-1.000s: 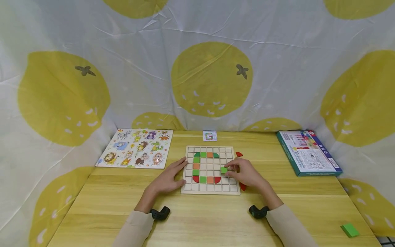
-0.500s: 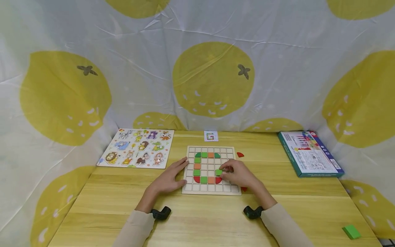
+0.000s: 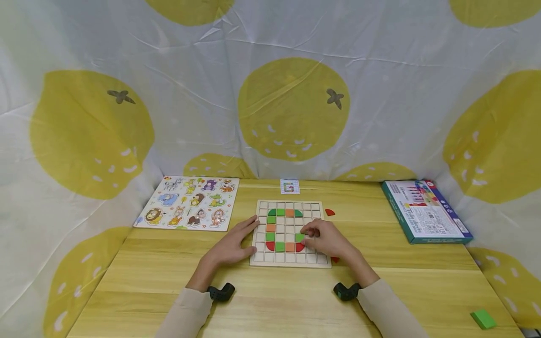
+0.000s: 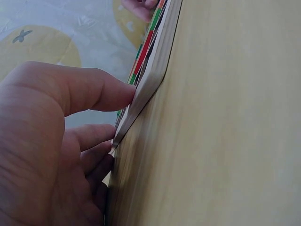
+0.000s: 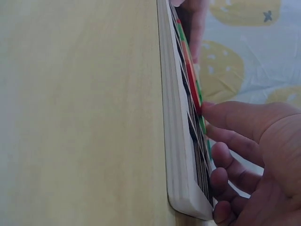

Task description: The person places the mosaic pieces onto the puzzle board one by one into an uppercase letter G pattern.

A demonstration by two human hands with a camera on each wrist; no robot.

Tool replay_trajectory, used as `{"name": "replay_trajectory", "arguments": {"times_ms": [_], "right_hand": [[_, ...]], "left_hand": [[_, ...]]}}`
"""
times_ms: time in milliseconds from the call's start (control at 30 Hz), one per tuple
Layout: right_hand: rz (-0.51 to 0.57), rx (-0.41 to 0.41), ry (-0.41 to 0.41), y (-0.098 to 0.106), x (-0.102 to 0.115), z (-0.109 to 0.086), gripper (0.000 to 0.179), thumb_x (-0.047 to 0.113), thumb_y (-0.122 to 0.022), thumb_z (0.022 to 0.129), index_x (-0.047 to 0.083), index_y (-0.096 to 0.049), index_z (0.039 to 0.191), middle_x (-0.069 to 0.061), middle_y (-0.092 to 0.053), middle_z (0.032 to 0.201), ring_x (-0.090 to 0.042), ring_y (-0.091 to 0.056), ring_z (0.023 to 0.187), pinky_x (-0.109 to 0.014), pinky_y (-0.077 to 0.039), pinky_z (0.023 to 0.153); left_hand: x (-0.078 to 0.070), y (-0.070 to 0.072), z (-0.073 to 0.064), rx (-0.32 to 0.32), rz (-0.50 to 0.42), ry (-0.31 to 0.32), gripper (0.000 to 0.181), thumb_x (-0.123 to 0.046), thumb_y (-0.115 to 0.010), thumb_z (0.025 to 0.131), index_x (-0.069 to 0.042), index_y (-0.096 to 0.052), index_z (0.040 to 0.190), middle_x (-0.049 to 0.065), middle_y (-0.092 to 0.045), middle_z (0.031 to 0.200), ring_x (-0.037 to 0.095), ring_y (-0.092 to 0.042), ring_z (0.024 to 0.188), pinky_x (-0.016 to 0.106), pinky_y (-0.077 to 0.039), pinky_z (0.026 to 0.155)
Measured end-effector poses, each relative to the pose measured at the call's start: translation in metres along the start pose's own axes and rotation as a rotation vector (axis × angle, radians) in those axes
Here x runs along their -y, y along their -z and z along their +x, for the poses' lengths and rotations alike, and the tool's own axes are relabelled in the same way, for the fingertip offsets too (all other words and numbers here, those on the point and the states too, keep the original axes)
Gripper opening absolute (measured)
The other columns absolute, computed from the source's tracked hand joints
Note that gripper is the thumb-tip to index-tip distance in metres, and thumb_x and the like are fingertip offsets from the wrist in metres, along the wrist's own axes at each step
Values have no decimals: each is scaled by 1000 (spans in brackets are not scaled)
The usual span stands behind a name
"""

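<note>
A pale wooden grid board (image 3: pixel 276 261) lies mid-table, with green, orange and red tiles set in a C-like outline. My right hand (image 3: pixel 327 237) is over its right half, thumb and index finger pinching a green square tile (image 3: pixel 299 237) at the cell above the red rounded corner tile (image 3: pixel 299 247). In the right wrist view the thumb (image 5: pixel 225 113) reaches the tiles while the other fingers curl near the board's edge. My left hand (image 3: pixel 230 245) rests along the left edge of the board, fingers extended; its thumb (image 4: pixel 113 92) touches the rim in the left wrist view.
A small pattern card (image 3: pixel 289 187) lies behind the board. An animal puzzle (image 3: pixel 192 202) is at back left, a game box (image 3: pixel 427 211) at back right. Red quarter-round pieces (image 3: pixel 330 212) lie beside the board, and green squares (image 3: pixel 483 318) at front right.
My right hand has moved left over the board with the green square tile and lowered it into line above the red corner tile. The left hand has stayed at the board's edge.
</note>
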State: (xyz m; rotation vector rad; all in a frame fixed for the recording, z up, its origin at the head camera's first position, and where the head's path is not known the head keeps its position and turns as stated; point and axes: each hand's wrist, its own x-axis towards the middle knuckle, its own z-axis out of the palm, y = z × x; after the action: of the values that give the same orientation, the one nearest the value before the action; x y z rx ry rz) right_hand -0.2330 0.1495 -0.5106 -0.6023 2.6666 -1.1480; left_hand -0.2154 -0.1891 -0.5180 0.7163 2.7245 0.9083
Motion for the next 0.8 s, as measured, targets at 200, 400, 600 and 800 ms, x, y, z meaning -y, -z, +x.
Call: {"name": "replay_trajectory", "arguments": {"times_ms": [200, 400, 600, 800], "right_hand": [[30, -1, 0, 1, 1, -1, 18, 18, -77, 91, 14, -76, 108, 2, -60, 89, -16, -52, 81, -24, -42, 69], [76, -25, 1, 4, -2, -3, 20, 21, -78, 92, 13, -76, 110, 1, -62, 90, -16, -54, 81, -23, -45, 70], [98, -61, -8, 14, -10, -6, 20, 22, -78, 92, 14, -77, 111, 0, -61, 87, -17, -54, 80, -23, -46, 68], [88, -108, -65, 30, -24, -8, 23, 24, -77, 93, 13, -76, 114, -2, -61, 90, -18, -53, 84, -23, -45, 68]], "left_hand": [[-1, 1, -1, 0, 1, 2, 79, -28, -66, 92, -12, -33, 163, 3, -19, 174, 32, -20, 159, 57, -27, 125], [-1, 1, -1, 2, 2, 4, 79, -29, -65, 92, -13, -32, 163, 3, -19, 173, 32, -20, 159, 57, -26, 125], [-2, 0, -1, -1, 2, 4, 79, -29, -65, 92, -13, -33, 163, 4, -20, 173, 33, -21, 159, 57, -27, 125], [-2, 0, -1, -7, 3, 9, 78, -28, -64, 92, -13, -34, 163, 3, -20, 173, 32, -21, 159, 57, -27, 125]]}}
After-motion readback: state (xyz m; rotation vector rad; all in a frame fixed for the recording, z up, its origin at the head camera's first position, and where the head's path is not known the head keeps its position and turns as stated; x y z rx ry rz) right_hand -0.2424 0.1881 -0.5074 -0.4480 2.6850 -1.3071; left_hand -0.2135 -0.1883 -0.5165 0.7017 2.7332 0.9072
